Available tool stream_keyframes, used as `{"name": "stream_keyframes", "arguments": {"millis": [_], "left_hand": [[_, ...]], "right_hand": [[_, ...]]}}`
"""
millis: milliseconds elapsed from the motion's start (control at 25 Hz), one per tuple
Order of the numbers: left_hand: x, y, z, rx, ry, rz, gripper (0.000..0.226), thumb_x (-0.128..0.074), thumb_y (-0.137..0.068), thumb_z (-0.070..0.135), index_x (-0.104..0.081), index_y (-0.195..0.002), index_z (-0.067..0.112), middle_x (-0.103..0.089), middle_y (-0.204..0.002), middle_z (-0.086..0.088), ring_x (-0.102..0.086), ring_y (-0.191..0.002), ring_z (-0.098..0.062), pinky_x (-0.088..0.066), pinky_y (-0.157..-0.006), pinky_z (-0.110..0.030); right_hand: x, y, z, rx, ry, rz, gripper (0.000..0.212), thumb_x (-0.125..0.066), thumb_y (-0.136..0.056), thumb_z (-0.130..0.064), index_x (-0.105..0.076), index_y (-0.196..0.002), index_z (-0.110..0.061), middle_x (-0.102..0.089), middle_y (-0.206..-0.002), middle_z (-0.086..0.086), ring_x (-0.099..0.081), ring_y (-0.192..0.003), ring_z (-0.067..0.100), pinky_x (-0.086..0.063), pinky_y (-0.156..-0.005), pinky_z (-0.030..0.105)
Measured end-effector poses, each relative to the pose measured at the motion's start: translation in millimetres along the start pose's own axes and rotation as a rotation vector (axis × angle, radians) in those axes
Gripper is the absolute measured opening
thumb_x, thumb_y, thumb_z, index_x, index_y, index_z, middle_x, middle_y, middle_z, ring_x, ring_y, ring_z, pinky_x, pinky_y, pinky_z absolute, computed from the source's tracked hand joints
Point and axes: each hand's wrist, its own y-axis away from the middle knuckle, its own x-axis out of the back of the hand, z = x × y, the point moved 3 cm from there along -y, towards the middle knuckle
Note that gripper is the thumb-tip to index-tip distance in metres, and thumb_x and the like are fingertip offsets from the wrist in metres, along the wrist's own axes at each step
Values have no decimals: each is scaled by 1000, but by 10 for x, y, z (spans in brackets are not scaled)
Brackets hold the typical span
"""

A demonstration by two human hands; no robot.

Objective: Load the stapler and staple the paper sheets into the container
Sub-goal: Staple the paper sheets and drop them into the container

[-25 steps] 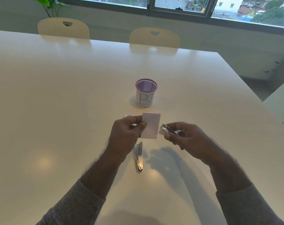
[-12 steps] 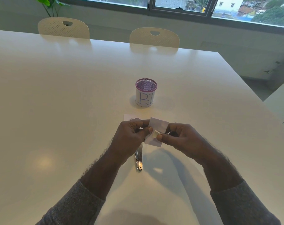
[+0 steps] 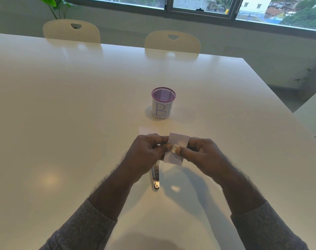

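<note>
The left hand (image 3: pixel 146 156) pinches the paper sheets (image 3: pixel 177 150) above the table (image 3: pixel 81 123); the right hand (image 3: pixel 202 156) grips the small stapler (image 3: pixel 175 148) on their edge. The paper seems light and floppy; hold it near the staple point.

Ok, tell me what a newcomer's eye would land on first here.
First, the two hands meeting at the table's middle: the left hand pinches a small paper sheet while the right hand presses a small stapler onto it. Just beyond stands a purple-rimmed mesh container marked with blue letters.
</note>
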Motion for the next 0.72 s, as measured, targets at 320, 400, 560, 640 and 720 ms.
{"name": "stream_keyframes", "arguments": {"millis": [320,400,560,640,720], "left_hand": [[220,4,62,10,59,253,30,-65,-86,-6,-72,-94,22,-73,-80,6,-72,-69,-15,-60,-62,-30],[293,-1,107,5,112,324,37,-63,-86,-8,-68,-99,26,-68,-87,-4,-73,-72,-14,-61,-62,-33],[311,30,218,-31,219,360,40,-60,-87,-7,-68,-97,31,-69,-93,-8,-75,-71,-18,-60,-58,-32],[287,54,272,-26,272,382,34,-59,-89,-4,-67,-96,28,-71,-95,-10,-75,-72,-21,-59,-59,-32],[276,74,328,-22,293,402,25,-61,-92,0,-65,-97,24,-74,-96,-11,-76,-75,-23,-60,-62,-32]], "right_hand": [[51,39,95,-130,81,46,19,-73,-83,-43,-70,-93,-27,-69,-79,-12,-64,-58,1,-49,-47,18],[19,69,163,-179,267,107,24,-73,-80,-49,-68,-91,-29,-68,-82,-8,-66,-59,5,-47,-46,20],[-140,120,266,-180,613,151,29,-71,-80,-50,-68,-96,-26,-69,-82,-9,-66,-68,9,-51,-58,25],[-239,126,309,-175,751,151,34,-68,-82,-48,-67,-103,-22,-70,-93,-2,-63,-74,17,-48,-63,27],[-313,127,336,-185,861,155,38,-65,-84,-49,-66,-105,-18,-67,-98,2,-61,-77,21,-46,-65,28]]}}
